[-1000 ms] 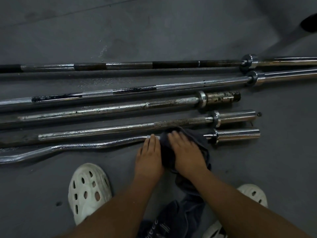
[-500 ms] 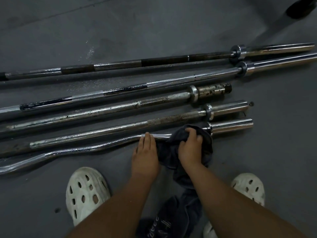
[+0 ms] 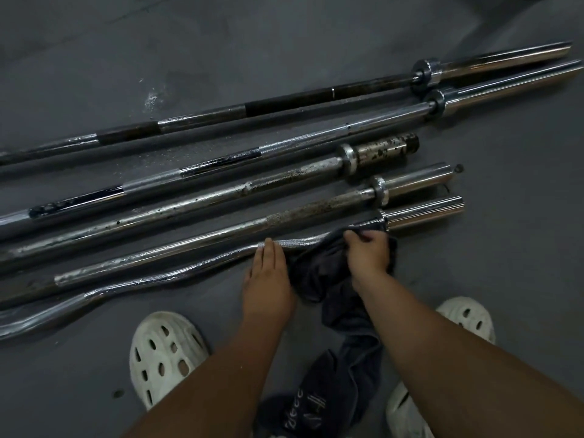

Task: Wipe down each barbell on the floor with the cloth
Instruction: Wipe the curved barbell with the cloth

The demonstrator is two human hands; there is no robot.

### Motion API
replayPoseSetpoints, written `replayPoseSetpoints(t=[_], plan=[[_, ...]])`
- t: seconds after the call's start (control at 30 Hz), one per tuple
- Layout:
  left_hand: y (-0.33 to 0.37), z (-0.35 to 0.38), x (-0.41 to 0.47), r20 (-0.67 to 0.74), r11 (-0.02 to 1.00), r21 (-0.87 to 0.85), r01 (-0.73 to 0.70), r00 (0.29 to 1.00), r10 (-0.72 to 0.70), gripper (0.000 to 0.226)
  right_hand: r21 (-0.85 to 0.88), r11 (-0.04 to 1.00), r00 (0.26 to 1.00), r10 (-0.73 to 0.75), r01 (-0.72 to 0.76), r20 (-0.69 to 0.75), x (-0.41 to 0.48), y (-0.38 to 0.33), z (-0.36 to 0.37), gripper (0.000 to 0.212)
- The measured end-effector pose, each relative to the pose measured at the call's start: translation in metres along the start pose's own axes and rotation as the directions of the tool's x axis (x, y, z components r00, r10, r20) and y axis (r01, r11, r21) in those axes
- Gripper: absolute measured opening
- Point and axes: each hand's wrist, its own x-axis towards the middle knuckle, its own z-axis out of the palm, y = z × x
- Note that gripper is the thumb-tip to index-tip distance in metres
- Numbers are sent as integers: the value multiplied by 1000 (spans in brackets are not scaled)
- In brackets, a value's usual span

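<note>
Nearer the collar (image 3: 382, 220) now: right hand (image 3: 368, 257), gripping dark cloth (image 3: 319, 273) over the EZ curl bar (image 3: 177, 272). Alongside, left hand (image 3: 268, 279) flat on the bar, remaining length running leftward beyond it.

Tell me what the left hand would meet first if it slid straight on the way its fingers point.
The left hand touches the curved bar with straight fingers. Straight past that, it would likely meet the next barbell, near the start of its rusty grip section.
</note>
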Motion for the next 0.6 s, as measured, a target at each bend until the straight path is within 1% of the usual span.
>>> replayPoseSetpoints(t=[0.03, 0.07, 0.1, 0.13, 0.17, 0.2, 0.23, 0.27, 0.3, 0.33, 0.37, 0.4, 0.43, 0.47, 0.5, 0.53, 0.6], plan=[[-1, 0, 0, -3, 1000, 0, -3, 1000, 3, 82, 67, 996, 993, 71, -65, -98, 3, -1, 1, 25], [-2, 0, 0, -6, 1000, -3, -4, 1000, 4, 81, 88, 993, 991, 92, -83, -101, 1, -2, 4, 25], [-2, 0, -1, -9, 1000, -6, -3, 1000, 3, 81, 68, 994, 996, 88, -86, -20, -5, -4, 7, 21], [-1, 0, -1, -12, 1000, -9, -1, 1000, 1, 81, 37, 996, 992, 82, -86, 96, -10, -3, 8, 17], [0, -1, -2, -11, 1000, -8, 1, 1000, -1, 81, 21, 994, 978, 100, -105, 184, -12, -5, 4, 17], [1, -2, -2, -9, 1000, -9, 1, 1000, -1, 81, 43, 990, 966, 121, -134, 229, -10, -8, -3, 21], [2, -3, -2, -8, 1000, -10, 0, 1000, 0, 81, 91, 982, 966, 143, -165, 215, -2, -10, -8, 23], [1, -3, -1, -9, 1000, -12, -1, 1000, 1, 80, 170, 967, 975, 168, -192, 142, 9, -11, -11, 22], [1, -3, -1, -10, 1000, -13, 0, 1000, 0, 80, 208, 960, 982, 177, -188, 70, 13, -11, -10, 15], [1, -3, -1, -6, 1000, -12, 1, 1000, -1, 80, 177, 973, 989, 148, -150, 25, 13, -9, -6, 11], [1, -3, -1, -1, 1000, -9, 2, 1000, -2, 82, 81, 993, 996, 89, -90, 22, 7, -6, 0, 22], [1, -3, -2, 3, 1000, -5, 7, 1000, -7, 84, -49, 999, 993, 16, -11, 115, -7, -4, 4, 28], [1, -4, -1, 7, 1000, -4, 12, 1000, -12, 85, -170, 978, 965, -73, 118, 252, -16, 6, 6, 28], [2, -4, -1, 11, 1000, -4, 14, 1000, -14, 86, -287, 921, 918, -146, 262, 368, -24, 10, 2, 26], [2, -4, 0, 13, 1000, -1, 9, 1000, -9, 87, -355, 857, 884, -212, 374, 417, -27, 7, -5, 23], [2, -4, 1, 11, 1000, 4, 2, 1000, -2, 88, -376, 826, 881, -272, 420, 386, -22, 2, -12, 23], [-1, 0, 2, 9, 1000, 9, -5, 1000, 5, 87, -342, 849, 913, -349, 403, 210, -6, -10, -21, 31]])
